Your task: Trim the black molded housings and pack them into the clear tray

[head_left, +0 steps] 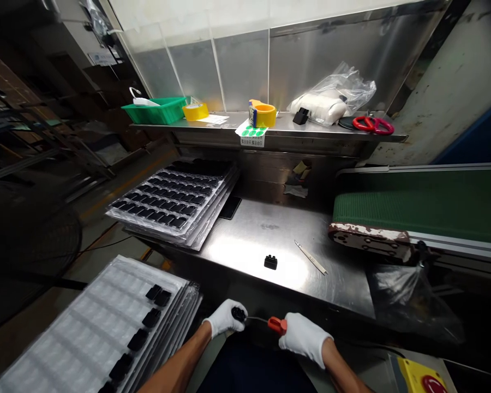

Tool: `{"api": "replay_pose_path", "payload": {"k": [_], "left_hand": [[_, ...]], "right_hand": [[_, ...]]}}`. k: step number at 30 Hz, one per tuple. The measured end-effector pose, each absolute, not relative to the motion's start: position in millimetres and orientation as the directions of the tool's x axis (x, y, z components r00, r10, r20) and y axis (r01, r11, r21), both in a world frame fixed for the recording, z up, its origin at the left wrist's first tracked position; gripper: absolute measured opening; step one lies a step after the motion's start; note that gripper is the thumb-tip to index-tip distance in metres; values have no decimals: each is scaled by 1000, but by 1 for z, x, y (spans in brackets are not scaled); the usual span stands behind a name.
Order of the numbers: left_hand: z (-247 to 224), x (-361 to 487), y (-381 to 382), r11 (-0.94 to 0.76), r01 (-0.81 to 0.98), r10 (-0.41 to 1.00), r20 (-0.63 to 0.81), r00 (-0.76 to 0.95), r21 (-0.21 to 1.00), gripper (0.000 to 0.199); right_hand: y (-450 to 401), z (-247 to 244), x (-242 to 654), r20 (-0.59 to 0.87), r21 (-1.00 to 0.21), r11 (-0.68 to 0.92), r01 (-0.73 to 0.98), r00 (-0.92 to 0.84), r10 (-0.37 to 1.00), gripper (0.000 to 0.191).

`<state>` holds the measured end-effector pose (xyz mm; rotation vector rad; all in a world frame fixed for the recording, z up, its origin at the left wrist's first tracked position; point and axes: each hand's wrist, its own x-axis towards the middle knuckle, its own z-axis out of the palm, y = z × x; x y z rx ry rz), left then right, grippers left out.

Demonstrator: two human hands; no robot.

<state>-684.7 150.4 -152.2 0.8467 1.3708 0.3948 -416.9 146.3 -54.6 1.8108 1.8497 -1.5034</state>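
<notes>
My left hand (pixel 227 317), in a white glove, is closed around a small black plastic part (pixel 239 314) in front of the bench edge. My right hand (pixel 303 335), also gloved, grips an orange-handled tool (pixel 277 325) with a thin metal shaft. The shaft points left, and its tip is at or very near the black part; contact is too small to tell. On the steel bench (pixel 245 234) lies another black plastic part (pixel 270 262) with bumps along its top. A slim pale knife-like tool (pixel 311 257) rests to its right.
Stacked clear trays (pixel 167 199) of black parts stand on the bench's left; a lower stack (pixel 85 322) holds several parts along its right side. A green conveyor (pixel 425 202) runs at right. The shelf (pixel 221 121) carries tape (pixel 265 115), a green bin (pixel 157 112) and red scissors (pixel 374 125).
</notes>
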Motion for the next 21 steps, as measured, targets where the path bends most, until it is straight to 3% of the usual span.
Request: {"api": "replay_pose_path", "payload": {"k": [4, 11, 16, 21], "left_hand": [[-156, -688, 154, 709, 150, 607, -704, 368, 689, 8], [-156, -694, 157, 787, -165, 602, -682, 415, 595, 13], [-158, -671, 151, 769, -455, 620, -697, 361, 449, 25], [-166, -632, 147, 590, -707, 679, -714, 171, 391, 26]], "right_hand": [[140, -52, -408, -692, -541, -260, 800, -248, 677, 10], [133, -47, -404, -700, -564, -343, 751, -213, 682, 11], [122, -43, -395, -688, -588, -383, 712, -192, 700, 16], [106, -52, -386, -648, -638, -342, 690, -240, 723, 9]]}}
